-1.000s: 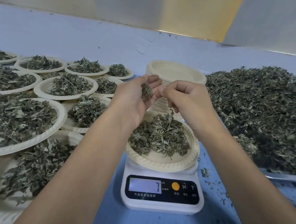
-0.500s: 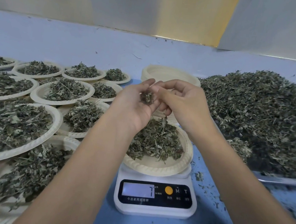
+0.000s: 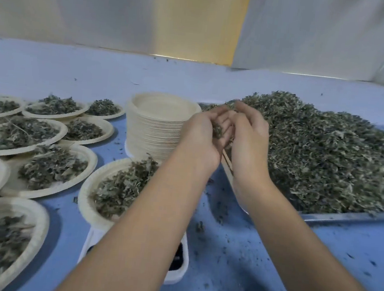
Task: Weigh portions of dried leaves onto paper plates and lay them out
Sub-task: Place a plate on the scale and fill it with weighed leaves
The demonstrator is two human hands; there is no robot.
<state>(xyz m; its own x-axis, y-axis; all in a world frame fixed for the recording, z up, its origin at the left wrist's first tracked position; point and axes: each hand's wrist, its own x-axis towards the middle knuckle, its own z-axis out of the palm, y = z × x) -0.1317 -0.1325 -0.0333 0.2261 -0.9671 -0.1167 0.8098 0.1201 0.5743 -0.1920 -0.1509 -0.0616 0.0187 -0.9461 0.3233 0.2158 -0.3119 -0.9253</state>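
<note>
My left hand (image 3: 201, 137) is cupped and holds a small clump of dried leaves (image 3: 217, 130) in its palm. My right hand (image 3: 249, 139) lies against it, fingers curled onto the same clump. Both hands hover over the left edge of the metal tray (image 3: 345, 214), which carries a big pile of dried leaves (image 3: 327, 159). Below my left forearm a paper plate (image 3: 86, 196) heaped with leaves sits on the white scale (image 3: 179, 272). The forearm hides the scale's display.
A tall stack of empty paper plates (image 3: 155, 127) stands behind the scale. Several filled plates (image 3: 48, 173) cover the blue table (image 3: 232, 268) on the left, some overlapping. Leaf crumbs lie scattered on the table. A wall runs along the back.
Both hands have moved from above the plate on the scale to the right and away, over the tray's edge, still with the small clump. The view has swung to the right.
</note>
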